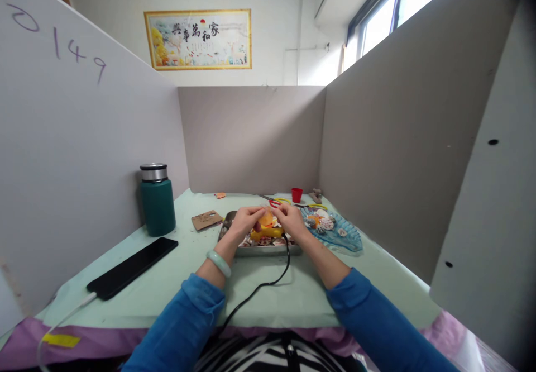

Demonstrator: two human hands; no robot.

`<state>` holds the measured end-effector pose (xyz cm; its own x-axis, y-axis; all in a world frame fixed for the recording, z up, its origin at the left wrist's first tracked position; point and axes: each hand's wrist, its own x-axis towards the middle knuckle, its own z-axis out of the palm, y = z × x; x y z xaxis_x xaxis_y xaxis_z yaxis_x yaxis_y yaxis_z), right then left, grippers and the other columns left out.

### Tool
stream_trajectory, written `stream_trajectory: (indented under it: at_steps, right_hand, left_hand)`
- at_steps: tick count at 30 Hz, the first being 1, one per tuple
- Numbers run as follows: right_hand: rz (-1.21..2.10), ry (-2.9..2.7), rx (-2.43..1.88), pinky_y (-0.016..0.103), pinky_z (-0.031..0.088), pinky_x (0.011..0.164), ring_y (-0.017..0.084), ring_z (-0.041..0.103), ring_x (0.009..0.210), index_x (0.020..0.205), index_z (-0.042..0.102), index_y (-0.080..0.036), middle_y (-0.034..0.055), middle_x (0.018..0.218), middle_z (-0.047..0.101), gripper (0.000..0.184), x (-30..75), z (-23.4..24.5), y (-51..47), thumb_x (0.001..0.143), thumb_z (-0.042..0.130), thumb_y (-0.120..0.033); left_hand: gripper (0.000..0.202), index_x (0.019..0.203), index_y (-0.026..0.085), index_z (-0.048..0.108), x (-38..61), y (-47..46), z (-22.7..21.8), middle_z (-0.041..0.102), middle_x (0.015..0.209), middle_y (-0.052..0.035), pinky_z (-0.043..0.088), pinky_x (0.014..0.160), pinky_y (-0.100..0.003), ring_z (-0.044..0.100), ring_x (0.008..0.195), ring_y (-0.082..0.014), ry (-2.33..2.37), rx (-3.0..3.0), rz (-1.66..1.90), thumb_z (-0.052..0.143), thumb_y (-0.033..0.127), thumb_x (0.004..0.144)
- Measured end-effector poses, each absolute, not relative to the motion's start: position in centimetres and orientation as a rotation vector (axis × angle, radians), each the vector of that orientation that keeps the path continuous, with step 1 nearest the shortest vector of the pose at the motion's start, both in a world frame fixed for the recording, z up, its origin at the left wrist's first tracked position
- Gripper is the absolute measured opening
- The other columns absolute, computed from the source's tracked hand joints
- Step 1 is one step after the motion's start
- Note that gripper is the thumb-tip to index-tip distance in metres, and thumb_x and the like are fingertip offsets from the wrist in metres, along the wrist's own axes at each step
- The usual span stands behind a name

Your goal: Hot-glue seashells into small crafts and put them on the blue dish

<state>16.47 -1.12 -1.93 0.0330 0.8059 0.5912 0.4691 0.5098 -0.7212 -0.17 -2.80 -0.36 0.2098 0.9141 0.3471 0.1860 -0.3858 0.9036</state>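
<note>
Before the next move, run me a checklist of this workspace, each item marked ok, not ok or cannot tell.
1. Orange piece between left hand and right hand: ok.
2. Firmness of that hold: cannot tell; the fingers partly cover it.
3. Yellow glue gun at the metal tray, below the hands: ok.
4. Glue gun hot: cannot tell.
5. Black cord running between the forearms, not looped around either wrist: ok.
6. Green bottle upright and lidded, apart from the left arm: ok.
</note>
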Motion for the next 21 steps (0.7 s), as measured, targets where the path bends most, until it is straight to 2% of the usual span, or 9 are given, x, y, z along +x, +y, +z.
stream_trajectory:
  at_steps: [15,21]
  right_hand:
    - [0.303,-1.610,-1.161,0.025,0.031,0.054,0.013,0.046,0.053,0.056,0.054,-0.018,-0.0013,0.050,0.053,0.029,16.42,-1.88,-0.98,0.075,0.053,-0.041]
    - [0.394,-1.613,-1.012,0.024,0.034,0.053,0.012,0.047,0.051,0.062,0.055,-0.018,-0.0014,0.054,0.056,0.037,16.14,-1.79,-1.69,0.081,0.047,-0.049]
  left_hand:
    - [0.040,0.086,0.008,0.071,0.06,-2.96,-0.31,0.054,0.047,-0.0005,0.035,0.043,-0.019,0.049,0.042,-0.0096,1.006,1.688,1.222,0.062,0.046,0.073]
    - [0.045,0.089,0.007,0.070,0.06,-2.92,-0.11,0.060,0.059,-0.0033,0.041,0.045,-0.020,0.051,0.043,-0.0086,0.872,1.524,1.258,0.070,0.047,0.067]
